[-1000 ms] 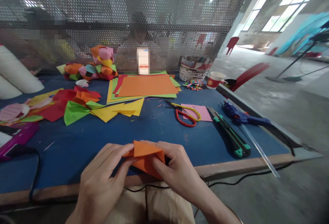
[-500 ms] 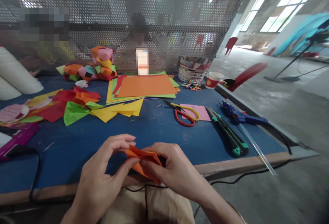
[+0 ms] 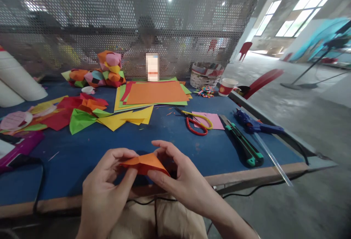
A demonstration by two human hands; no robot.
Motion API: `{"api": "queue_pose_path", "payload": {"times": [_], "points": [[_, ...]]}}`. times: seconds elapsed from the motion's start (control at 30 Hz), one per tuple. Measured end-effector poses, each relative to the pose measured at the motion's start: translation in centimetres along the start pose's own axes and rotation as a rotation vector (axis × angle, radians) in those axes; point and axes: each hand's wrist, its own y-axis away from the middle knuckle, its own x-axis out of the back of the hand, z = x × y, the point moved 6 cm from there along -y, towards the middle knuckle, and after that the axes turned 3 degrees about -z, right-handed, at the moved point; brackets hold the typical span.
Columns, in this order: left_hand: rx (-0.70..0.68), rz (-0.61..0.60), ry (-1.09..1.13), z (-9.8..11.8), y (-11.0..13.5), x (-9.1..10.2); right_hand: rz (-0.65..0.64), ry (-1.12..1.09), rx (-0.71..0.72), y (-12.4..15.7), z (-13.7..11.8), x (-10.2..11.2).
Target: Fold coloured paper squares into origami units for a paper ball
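Pinching a folded orange paper [image 3: 150, 160] on the near side of the paper stack [image 3: 157, 92], both hands are sharing its short span. The left hand [image 3: 105, 188] is gripping one end, thumb in front and fingers behind, seemingly to stop the folds springing open. The right hand [image 3: 185, 175] is curving loosely round the other end: its thumb is bracing the front while a raised finger is standing off; whether its hidden fingers are touching the back, I cannot tell. Right of and nearer than the stack, scissors [image 3: 196, 114] are lying partly over a pink square [image 3: 218, 121]. Left of and nearer than the stack, folded green paper [image 3: 82, 120] is lying aside, presumably out of the fingers' way.
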Motion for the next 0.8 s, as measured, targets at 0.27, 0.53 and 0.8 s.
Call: {"api": "queue_pose_path", "payload": {"times": [0.27,0.53,0.8], "points": [[0.144,-0.118,0.149,-1.0,0.1,-2.2,0.184,0.044,0.107,-0.9,-0.1,0.3],[0.182,-0.287,0.144,-0.8,0.0,-3.1,0.229,0.128,0.133,-1.0,-1.2,0.2],[0.46,-0.442,0.467,-1.4,0.3,-4.3,0.227,0.083,0.123,-1.2,-0.9,-0.1]]}}
